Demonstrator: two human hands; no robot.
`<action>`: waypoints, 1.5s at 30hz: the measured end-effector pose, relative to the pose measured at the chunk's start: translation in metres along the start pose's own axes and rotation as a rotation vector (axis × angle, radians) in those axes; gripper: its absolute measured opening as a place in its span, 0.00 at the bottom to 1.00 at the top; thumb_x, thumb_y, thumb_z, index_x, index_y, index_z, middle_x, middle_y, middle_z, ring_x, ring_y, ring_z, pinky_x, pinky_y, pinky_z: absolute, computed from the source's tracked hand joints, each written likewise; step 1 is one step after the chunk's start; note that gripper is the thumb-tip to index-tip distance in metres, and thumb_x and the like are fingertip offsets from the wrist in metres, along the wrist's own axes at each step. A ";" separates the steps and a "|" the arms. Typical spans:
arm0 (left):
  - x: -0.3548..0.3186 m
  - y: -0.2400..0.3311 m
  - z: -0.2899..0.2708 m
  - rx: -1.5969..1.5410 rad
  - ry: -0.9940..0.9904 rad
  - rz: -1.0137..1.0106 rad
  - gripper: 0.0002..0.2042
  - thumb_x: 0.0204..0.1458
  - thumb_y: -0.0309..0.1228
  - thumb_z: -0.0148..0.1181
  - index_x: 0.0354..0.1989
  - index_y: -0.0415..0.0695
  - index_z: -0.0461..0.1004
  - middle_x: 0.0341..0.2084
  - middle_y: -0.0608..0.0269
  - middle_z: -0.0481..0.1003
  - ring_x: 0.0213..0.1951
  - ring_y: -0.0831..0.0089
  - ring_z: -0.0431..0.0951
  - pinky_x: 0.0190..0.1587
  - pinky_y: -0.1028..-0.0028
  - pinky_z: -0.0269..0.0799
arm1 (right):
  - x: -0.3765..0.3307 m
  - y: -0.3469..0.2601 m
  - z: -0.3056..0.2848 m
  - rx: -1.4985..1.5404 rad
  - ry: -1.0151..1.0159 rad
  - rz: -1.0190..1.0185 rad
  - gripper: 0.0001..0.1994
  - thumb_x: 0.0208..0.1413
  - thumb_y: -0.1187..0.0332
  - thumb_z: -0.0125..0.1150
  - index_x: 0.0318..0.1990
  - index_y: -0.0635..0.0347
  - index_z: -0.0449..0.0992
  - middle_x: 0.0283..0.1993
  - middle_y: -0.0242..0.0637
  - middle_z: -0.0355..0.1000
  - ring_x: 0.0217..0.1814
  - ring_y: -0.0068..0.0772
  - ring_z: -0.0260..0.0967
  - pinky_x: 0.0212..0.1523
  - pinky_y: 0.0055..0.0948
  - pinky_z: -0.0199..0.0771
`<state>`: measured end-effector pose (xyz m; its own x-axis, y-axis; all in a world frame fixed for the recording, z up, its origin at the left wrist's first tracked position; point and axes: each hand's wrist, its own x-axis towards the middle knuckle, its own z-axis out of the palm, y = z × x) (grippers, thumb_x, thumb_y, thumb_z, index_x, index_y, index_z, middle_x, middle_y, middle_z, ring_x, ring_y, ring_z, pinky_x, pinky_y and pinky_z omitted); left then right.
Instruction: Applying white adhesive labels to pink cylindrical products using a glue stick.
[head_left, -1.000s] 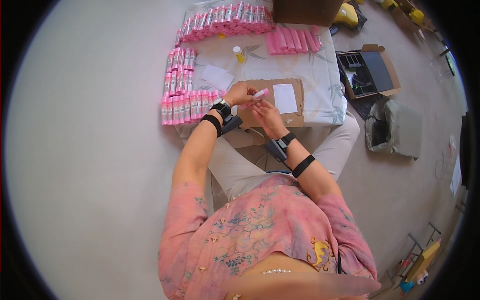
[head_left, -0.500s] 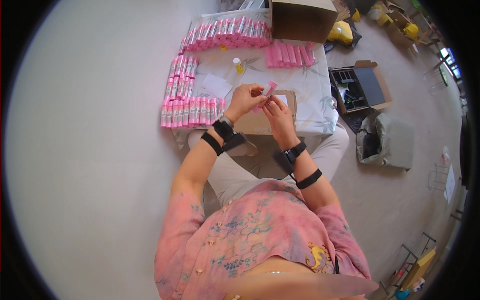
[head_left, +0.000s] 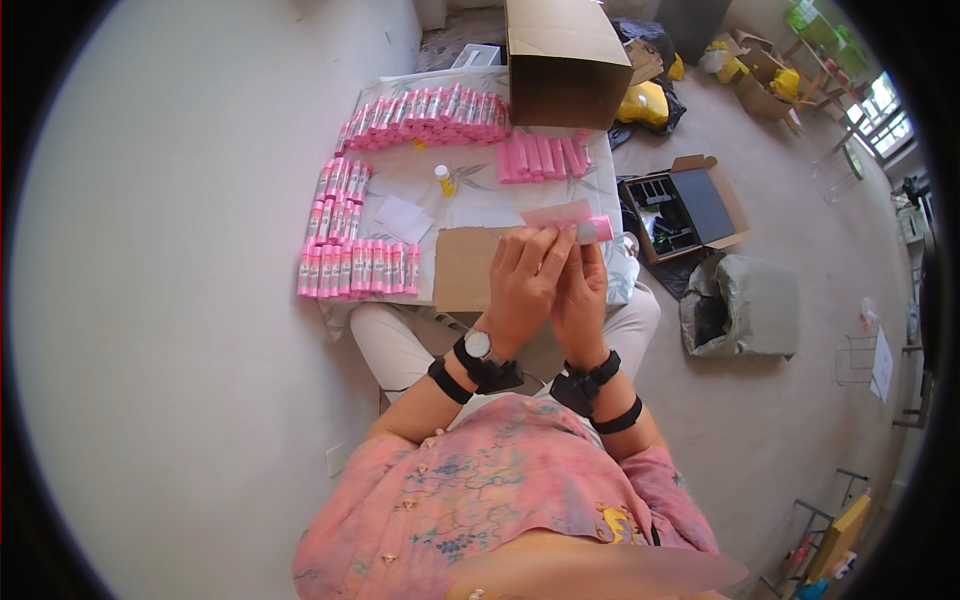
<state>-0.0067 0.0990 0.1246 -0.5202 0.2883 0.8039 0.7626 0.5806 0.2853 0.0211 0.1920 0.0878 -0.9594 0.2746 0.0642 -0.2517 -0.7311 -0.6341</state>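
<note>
Over the near right part of the table, my left hand (head_left: 524,275) and my right hand (head_left: 580,290) are close together, fingers closed. Between them lies a pink-capped tube like a glue stick (head_left: 600,229), its capped end pointing right. A pink label strip (head_left: 556,213) stands out above the fingertips of my left hand, along the tube. My right fingers are round the tube from below; the palms hide much of it. Beneath my hands is a flat piece of cardboard (head_left: 462,268).
Rows of pink tubes (head_left: 360,268) line the table's left side and far edge (head_left: 430,115). Plainer pink tubes (head_left: 542,158) lie far right. A yellow white-capped glue stick (head_left: 445,180) and white paper (head_left: 403,218) lie mid-table. A big carton (head_left: 570,80) stands behind; an open box (head_left: 690,210) is right.
My hands have moved nearer to me and to the right within the scene. The tube has turned from upright-slanting to nearly level, and the pink strip now shows above it. The view has shifted.
</note>
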 end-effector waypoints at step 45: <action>0.027 0.021 -0.009 -0.401 -0.149 -0.154 0.20 0.44 0.14 0.66 0.48 0.42 0.82 0.40 0.58 0.81 0.42 0.57 0.80 0.43 0.63 0.78 | -0.017 -0.043 -0.022 -0.304 -0.075 -0.194 0.22 0.71 0.66 0.59 0.66 0.68 0.67 0.62 0.38 0.74 0.63 0.29 0.70 0.64 0.33 0.69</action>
<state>-0.0016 0.1118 0.1568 -0.6667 0.3448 0.6608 0.7452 0.2931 0.5990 0.0512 0.2325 0.0969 -0.9068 0.3357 0.2550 -0.3917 -0.4475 -0.8040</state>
